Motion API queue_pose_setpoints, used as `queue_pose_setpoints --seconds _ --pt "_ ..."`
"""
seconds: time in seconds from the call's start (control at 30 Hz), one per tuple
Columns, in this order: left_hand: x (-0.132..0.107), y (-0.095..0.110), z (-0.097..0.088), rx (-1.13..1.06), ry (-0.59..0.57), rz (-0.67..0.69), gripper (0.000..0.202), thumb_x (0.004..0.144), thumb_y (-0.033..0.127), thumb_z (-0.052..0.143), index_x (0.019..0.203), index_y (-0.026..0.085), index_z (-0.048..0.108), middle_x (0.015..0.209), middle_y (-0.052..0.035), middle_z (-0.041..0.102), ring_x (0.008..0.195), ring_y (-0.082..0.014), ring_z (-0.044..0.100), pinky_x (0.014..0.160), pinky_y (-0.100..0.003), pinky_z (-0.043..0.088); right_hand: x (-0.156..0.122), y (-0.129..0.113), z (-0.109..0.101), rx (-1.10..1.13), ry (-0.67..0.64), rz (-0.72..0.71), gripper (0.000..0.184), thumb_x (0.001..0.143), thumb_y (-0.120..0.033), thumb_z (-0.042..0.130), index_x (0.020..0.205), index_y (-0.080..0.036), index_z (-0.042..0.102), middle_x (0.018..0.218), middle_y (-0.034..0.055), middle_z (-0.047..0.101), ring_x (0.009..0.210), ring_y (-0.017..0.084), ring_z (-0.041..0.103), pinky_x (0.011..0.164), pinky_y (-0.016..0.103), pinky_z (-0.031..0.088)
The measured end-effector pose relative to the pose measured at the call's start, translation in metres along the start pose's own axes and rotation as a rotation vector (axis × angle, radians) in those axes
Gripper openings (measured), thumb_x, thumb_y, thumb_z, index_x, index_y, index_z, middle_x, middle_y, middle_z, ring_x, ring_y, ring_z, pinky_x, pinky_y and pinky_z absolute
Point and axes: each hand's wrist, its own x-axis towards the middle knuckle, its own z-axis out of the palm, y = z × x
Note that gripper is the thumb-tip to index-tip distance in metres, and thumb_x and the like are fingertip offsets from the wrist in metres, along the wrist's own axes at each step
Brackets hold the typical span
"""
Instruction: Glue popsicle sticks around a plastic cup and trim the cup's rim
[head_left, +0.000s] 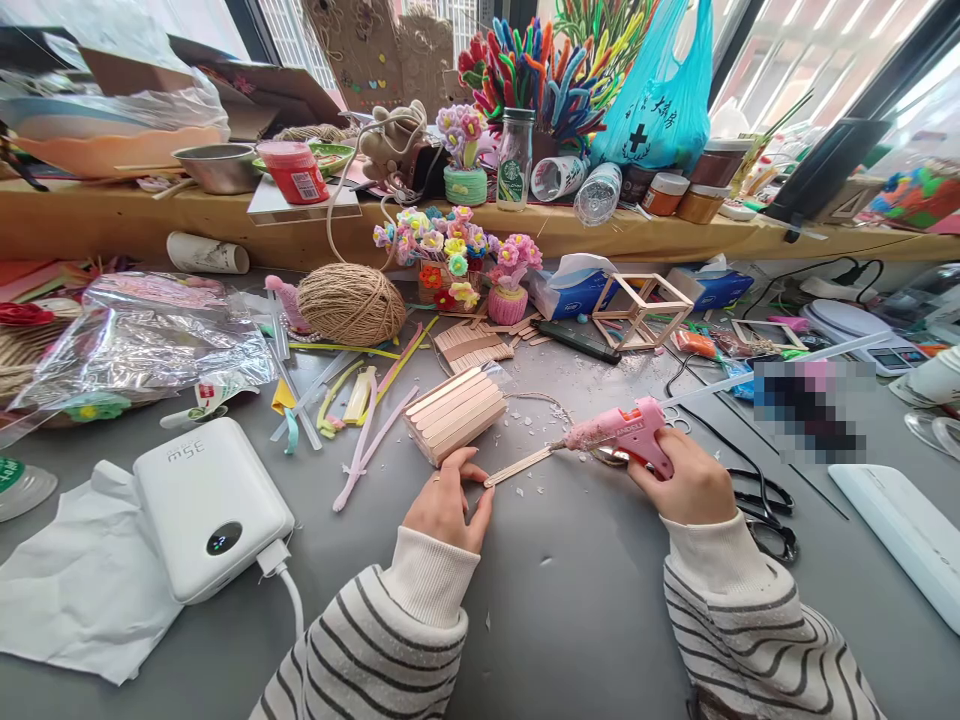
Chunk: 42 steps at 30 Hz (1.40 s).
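At mid-frame, a wooden stick is pinched at its left end by the left hand, presumably for steadiness. At its right end, a pink glue gun is held nozzle-first, handle gripped by the right hand, apparently for aim.

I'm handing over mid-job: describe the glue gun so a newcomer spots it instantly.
Over the grey table, find the right hand. It grips the glue gun, whose nozzle points at the single wooden stick by the left hand. Its pink, pistol-shaped body sets it apart from the pale, blocky stick bundle nearby.
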Motion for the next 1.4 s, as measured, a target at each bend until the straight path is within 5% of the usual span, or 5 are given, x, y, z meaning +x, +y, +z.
queue_pose_setpoints --seconds 1.4 --pt "-0.0013 -0.0065 0.0001 -0.028 0.071 0.086 0.028 0.078 0.020 0.053 0.105 0.020 0.043 0.072 0.0038 0.067 0.049 -0.0103 0.046 0.056 -0.022 0.046 -0.0006 -0.0004 0.0022 0.023 0.026 0.007 0.011 0.074 -0.027 0.052 0.075 -0.016 0.055 0.061 0.0007 0.054 0.051 0.012 0.048 0.048 0.023 0.034"
